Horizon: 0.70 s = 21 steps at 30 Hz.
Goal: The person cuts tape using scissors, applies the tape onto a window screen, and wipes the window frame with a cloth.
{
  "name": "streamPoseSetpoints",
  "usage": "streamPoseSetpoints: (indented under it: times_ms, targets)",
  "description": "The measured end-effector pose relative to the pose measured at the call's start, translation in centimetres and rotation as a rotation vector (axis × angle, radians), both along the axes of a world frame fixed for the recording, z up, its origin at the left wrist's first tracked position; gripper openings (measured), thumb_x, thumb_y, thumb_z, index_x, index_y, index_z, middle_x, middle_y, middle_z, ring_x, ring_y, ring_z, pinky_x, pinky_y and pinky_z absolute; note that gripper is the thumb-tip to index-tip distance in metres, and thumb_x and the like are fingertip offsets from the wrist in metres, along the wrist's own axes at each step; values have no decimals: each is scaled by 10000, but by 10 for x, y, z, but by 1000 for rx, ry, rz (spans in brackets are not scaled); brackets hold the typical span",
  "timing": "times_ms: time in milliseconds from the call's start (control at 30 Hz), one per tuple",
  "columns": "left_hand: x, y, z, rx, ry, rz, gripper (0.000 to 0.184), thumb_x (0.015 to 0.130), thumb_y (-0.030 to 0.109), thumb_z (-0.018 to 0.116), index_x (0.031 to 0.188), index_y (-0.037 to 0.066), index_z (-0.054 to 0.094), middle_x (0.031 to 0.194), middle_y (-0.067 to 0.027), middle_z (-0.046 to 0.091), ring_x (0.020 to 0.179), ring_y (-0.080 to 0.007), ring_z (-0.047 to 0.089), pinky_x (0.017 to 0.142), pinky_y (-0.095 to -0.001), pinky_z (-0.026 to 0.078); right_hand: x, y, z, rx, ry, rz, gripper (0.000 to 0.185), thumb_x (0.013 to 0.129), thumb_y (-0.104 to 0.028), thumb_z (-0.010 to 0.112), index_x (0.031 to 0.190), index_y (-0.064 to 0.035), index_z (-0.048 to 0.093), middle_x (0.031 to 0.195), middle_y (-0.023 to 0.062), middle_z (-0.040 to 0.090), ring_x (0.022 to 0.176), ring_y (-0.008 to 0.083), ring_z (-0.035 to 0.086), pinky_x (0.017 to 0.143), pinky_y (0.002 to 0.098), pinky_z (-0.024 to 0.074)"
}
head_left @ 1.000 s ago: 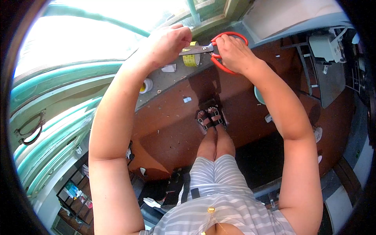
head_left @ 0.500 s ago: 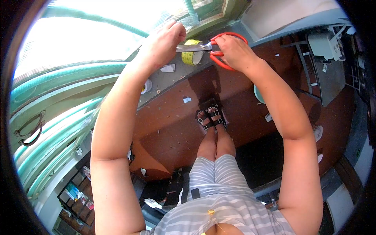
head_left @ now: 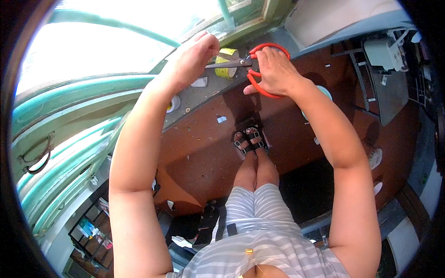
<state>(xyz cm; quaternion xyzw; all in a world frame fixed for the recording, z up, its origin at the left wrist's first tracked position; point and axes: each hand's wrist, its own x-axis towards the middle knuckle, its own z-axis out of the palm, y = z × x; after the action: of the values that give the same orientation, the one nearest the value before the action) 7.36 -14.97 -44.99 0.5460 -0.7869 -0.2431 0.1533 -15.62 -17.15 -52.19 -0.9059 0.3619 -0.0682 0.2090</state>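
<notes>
Red-handled scissors are in my right hand, whose fingers are on the red loops; the thumb points left below them. The blades reach left toward my left hand, and their tips end by its fingers. My left hand is closed in front of the bright window screen; what its fingertips pinch is too small to make out. Behind the blades, a roll of yellow tape rests on the grey ledge.
A white roll and a paper scrap lie on the ledge. Green-framed windows run along the left. Right, a white chair stands near a dark panel. Below are the red-brown floor and a light blue basin.
The scissors' handles have spread wider, and my right thumb has come into view below them. My left hand has shifted slightly left and down since the first frame.
</notes>
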Motion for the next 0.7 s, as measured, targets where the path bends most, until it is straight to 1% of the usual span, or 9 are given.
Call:
streamPoseSetpoints:
  times_ms: [100, 200, 300, 400, 500, 533, 600, 633, 700]
  targets:
    - [-1, 2, 3, 10, 62, 41, 73, 805, 58, 532, 870, 37, 510, 838, -133, 529, 833, -316, 529, 714, -362, 430, -7, 0, -3, 53, 2, -13, 919, 514, -584, 732, 1080, 73, 430, 1015, 206, 485, 981, 355, 481, 884, 409, 386]
    - [5, 2, 3, 17, 59, 75, 99, 833, 109, 502, 890, 32, 524, 847, -132, 556, 811, -281, 548, 741, -333, 430, -16, 4, -11, 51, -15, -16, 907, 530, -621, 703, 1092, 43, 446, 1075, 196, 467, 1002, 354, 476, 853, 431, 385]
    - [8, 3, 3, 86, 47, 129, 105, 846, 125, 502, 903, 41, 528, 836, -122, 569, 803, -254, 557, 745, -328, 432, -28, 11, -20, -32, -127, -66, 840, 531, -546, 749, 1073, 32, 471, 1062, 190, 499, 1012, 346, 484, 860, 412, 392]
    - [10, 6, -2, 86, 107, 165, 62, 827, 68, 531, 884, 44, 536, 766, -88, 546, 712, -205, 531, 663, -308, 432, -50, 16, -26, 91, -132, -195, 711, 583, -446, 763, 1057, 9, 489, 1036, 187, 533, 984, 340, 514, 852, 399, 412]
    - [14, 6, -11, 244, 264, 232, 64, 848, 79, 520, 903, 50, 534, 729, -42, 543, 695, -133, 512, 655, -278, 422, -66, 19, -51, 19, -31, -381, 582, 646, -338, 742, 1046, -6, 479, 1021, 178, 523, 973, 347, 520, 810, 411, 442]
    - [16, 5, -12, 292, 308, 240, 62, 859, 86, 514, 905, 45, 526, 748, -25, 529, 719, -112, 505, 681, -261, 422, -69, 14, -54, -11, 33, -350, 480, 683, -255, 713, 1042, -24, 492, 993, 167, 535, 940, 350, 540, 765, 419, 462]
    - [19, 3, -12, 387, 397, 258, 71, 882, 101, 502, 910, 36, 510, 786, 10, 500, 767, -70, 489, 733, -226, 422, -65, 5, -52, 17, 123, -339, 439, 692, -223, 700, 1031, -30, 500, 989, 167, 533, 939, 344, 542, 763, 416, 463]
    - [21, 3, -12, 405, 411, 275, 77, 884, 109, 504, 909, 36, 509, 791, 11, 499, 766, -69, 488, 735, -224, 422, -59, 0, -49, 30, 169, -333, 418, 696, -207, 694, 1026, -33, 504, 987, 168, 532, 938, 341, 543, 762, 415, 463]
    - [24, 3, -13, 442, 437, 310, 90, 887, 124, 508, 909, 38, 505, 802, 15, 497, 765, -68, 487, 739, -220, 424, -52, -12, -60, -87, 157, -228, 379, 712, -202, 674, 999, -19, 508, 968, 168, 540, 900, 330, 565, 743, 421, 476]
